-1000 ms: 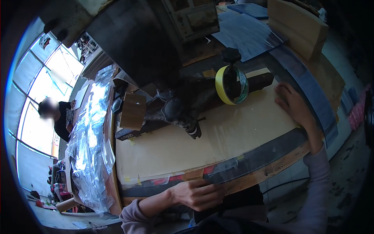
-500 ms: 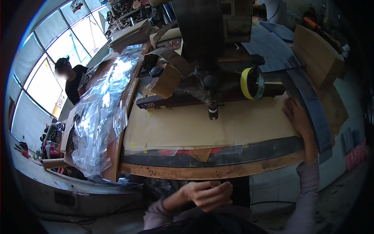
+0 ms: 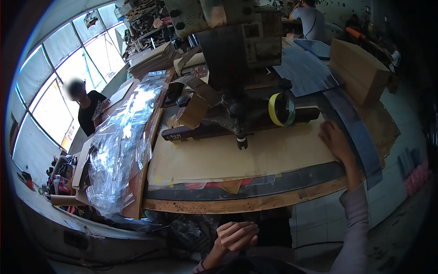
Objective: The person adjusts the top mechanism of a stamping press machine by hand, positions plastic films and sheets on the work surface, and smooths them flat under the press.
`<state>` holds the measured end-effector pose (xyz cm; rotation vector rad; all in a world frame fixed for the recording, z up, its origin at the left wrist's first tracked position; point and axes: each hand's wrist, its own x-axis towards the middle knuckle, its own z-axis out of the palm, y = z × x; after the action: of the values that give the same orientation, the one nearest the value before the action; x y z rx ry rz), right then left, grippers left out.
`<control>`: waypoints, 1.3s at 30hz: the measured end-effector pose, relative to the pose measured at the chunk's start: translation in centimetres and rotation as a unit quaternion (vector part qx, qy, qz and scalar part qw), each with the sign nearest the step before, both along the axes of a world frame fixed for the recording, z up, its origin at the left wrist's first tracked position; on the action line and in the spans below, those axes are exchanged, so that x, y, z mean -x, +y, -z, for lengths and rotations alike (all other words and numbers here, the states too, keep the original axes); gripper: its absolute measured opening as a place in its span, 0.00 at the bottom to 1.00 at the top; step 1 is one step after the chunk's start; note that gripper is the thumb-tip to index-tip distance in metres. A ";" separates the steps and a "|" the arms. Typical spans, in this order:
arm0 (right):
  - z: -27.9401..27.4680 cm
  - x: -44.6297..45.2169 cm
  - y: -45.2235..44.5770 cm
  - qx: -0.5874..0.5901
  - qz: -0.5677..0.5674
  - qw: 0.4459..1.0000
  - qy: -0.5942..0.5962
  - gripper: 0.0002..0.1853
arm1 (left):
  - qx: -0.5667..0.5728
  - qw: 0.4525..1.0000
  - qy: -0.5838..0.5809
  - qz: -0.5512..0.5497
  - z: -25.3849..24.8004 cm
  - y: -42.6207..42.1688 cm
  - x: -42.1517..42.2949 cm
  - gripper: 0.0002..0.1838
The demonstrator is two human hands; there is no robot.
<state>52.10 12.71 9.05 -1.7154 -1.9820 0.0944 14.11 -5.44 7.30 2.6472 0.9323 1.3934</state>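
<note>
My right hand (image 3: 336, 140) rests on the right end of the large tan sheet (image 3: 214, 162), its fingers stretched toward the dark bar. My left hand (image 3: 237, 235) is held in front of my body, below the wooden table edge, with the fingers curled closed; whatever they may hold is hidden. Across the back of the sheet lies a long dark bar (image 3: 303, 115) under a machine head (image 3: 237, 109). A roll of yellow tape (image 3: 273, 109) hangs on the machine's right arm. Bits of red and yellow tape mark the dark strip (image 3: 301, 177) along the front.
Crumpled clear plastic film (image 3: 116, 150) covers a board on the left. At the right are blue sheets (image 3: 305, 73) and a cardboard box (image 3: 358, 71). One person (image 3: 89, 105) stands by the windows; another person (image 3: 310, 20) is at the back.
My view has tilted up and shifted a little. The left hand has drawn down toward my body, its fingers more tightly curled. My right hand stays on the sheet.
</note>
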 end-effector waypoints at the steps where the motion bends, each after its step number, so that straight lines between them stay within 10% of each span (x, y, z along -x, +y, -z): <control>1: 0.1 -0.1 0.0 -0.007 -0.003 1.000 0.002 0.21 | -0.004 1.000 -0.002 0.003 -0.1 0.0 -0.2 0.03; 39: 1.4 -0.7 0.6 -0.057 -0.030 0.998 0.013 0.16 | -0.015 0.998 -0.064 0.013 0.5 -1.0 -2.2 0.05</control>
<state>52.82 13.35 7.65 -1.5756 -1.9813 0.0227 16.32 -6.39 6.82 2.5441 0.8668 1.5623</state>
